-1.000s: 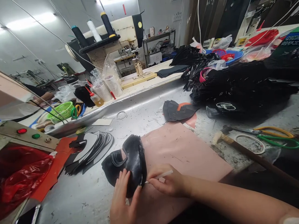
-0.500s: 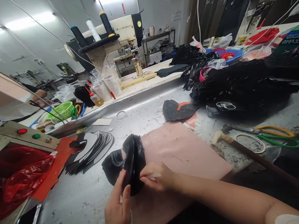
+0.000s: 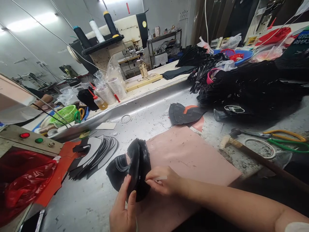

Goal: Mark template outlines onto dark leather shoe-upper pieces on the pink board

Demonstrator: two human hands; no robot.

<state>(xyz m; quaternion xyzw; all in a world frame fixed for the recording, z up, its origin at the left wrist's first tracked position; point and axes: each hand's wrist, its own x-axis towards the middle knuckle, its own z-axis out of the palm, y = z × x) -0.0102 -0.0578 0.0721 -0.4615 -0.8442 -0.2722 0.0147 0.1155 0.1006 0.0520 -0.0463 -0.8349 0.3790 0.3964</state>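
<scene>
A fanned stack of glossy black curved pieces (image 3: 135,164) lies at the left end of a pink sheet (image 3: 183,154). My left hand (image 3: 124,206) rests on the stack's near left part, fingers apart and stretched out. At the stack's right edge is my right hand (image 3: 164,182), its thumb and index finger pinched round a slim whitish tool (image 3: 161,178). The tool's tip is hidden against the black pieces.
Grey-black cut pieces (image 3: 98,154) lie left, near a red bag (image 3: 29,180). A hammer (image 3: 253,154) and scissors (image 3: 285,135) lie right, below a large black pile (image 3: 251,87). A sewing machine (image 3: 120,29) stands behind.
My right hand has shifted very slightly right and up along the stack's edge. My left hand stays on the black pieces, almost unmoved.
</scene>
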